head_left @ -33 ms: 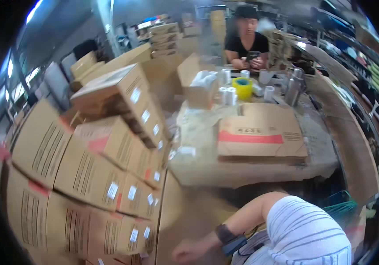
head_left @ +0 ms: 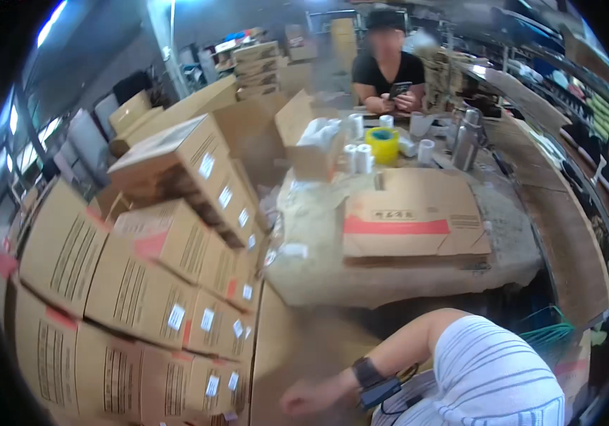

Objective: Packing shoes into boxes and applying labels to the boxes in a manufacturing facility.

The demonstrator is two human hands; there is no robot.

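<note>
My right arm comes in from the lower right in a white striped sleeve, with a dark band and a small black device at the wrist. At the lower edge, my right hand [head_left: 311, 397] hangs low over a plain brown cardboard surface [head_left: 276, 334]. Motion smears its fingers, so neither their grip nor any contact can be made out. Just left of this hand rise stacked cardboard cartons [head_left: 144, 298] with white labels and red bands. My left hand is out of the picture.
Ahead stands a covered table [head_left: 311, 273] bearing flattened cartons [head_left: 411, 216], yellow tape rolls [head_left: 382, 147], white rolls [head_left: 364, 159] and a steel flask [head_left: 466, 142]. Behind it a person [head_left: 388, 71] in black holds a phone. Loaded shelving [head_left: 602, 192] lines the right side.
The view has shifted slightly, so the table and the person sit a little further left and lower. My right hand stays low in nearly the same place.
</note>
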